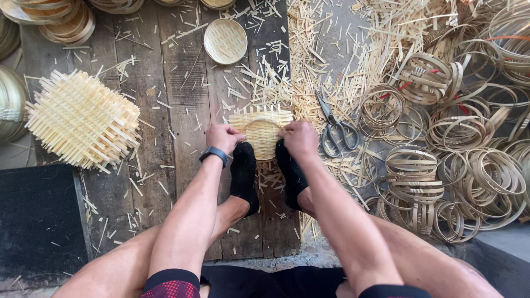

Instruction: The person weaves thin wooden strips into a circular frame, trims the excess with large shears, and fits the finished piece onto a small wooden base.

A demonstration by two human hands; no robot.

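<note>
A small woven bamboo mat with a round bamboo hoop pressed into it (261, 131) lies on the wooden board floor, pinned at its near edge by my two black-socked feet. My left hand (222, 136), a dark watch on its wrist, grips the mat's left rim. My right hand (298, 137) grips the right rim. Loose strip ends stick out along the mat's far side.
A stack of square woven bamboo mats (83, 118) lies at the left. A finished round basket lid (225, 41) sits farther off. Scissors (337, 128) lie just right of my right hand. Piles of bamboo hoops (441, 138) and cut strips (326, 55) fill the right side.
</note>
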